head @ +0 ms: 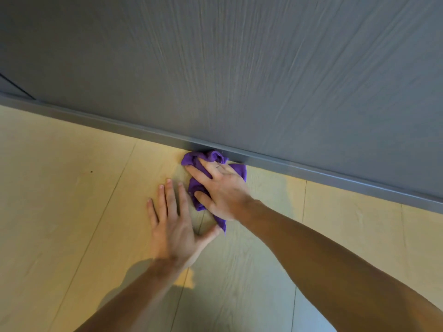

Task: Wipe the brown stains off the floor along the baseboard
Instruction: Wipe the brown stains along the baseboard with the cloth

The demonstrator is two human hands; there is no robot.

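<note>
Presently, by size, all placed from the baseboard (pixel 287 167).
Wall (pixel 239 68): grey, above it.
Floor (pixel 72 212): pale planks below it; one dark speck (pixel 91 172) well out; no brown stains visible, possibly hidden under the cloth.
Right hand (pixel 221 188): fingers spread, pressing cloth (pixel 211 156) against it.
Left hand (pixel 171 224): flat, empty, just out from it.
Risk: bunched cloth may skip the seam or smear residue; knuckles may scrape the baseboard.
</note>
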